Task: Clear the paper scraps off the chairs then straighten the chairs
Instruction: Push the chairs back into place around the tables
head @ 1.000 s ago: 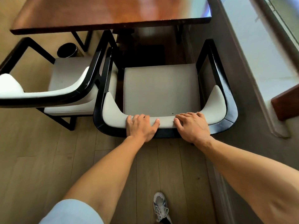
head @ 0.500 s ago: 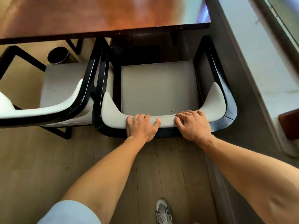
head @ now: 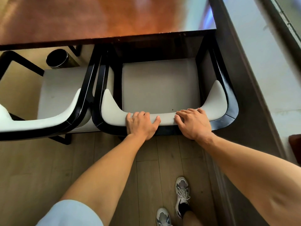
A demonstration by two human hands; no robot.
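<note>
Left hand (head: 142, 123): fingers curled over the padded top of the black-framed cream armchair (head: 160, 88), grasping it to steer.
Right hand (head: 193, 123): grips the same backrest alongside, for an even push.
Chair: seat ahead of both hands, partly under the reddish-brown wooden table (head: 104, 18).
Scraps: none visible.

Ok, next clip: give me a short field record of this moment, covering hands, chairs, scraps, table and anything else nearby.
left hand: grips the backrest top of the right chair
right hand: grips the same backrest
right chair: seat partly under the table
left chair: beside the right chair, armrests close together
scraps: none visible on either seat
bin: on the floor beyond the left chair
stage: straightening chairs
</note>
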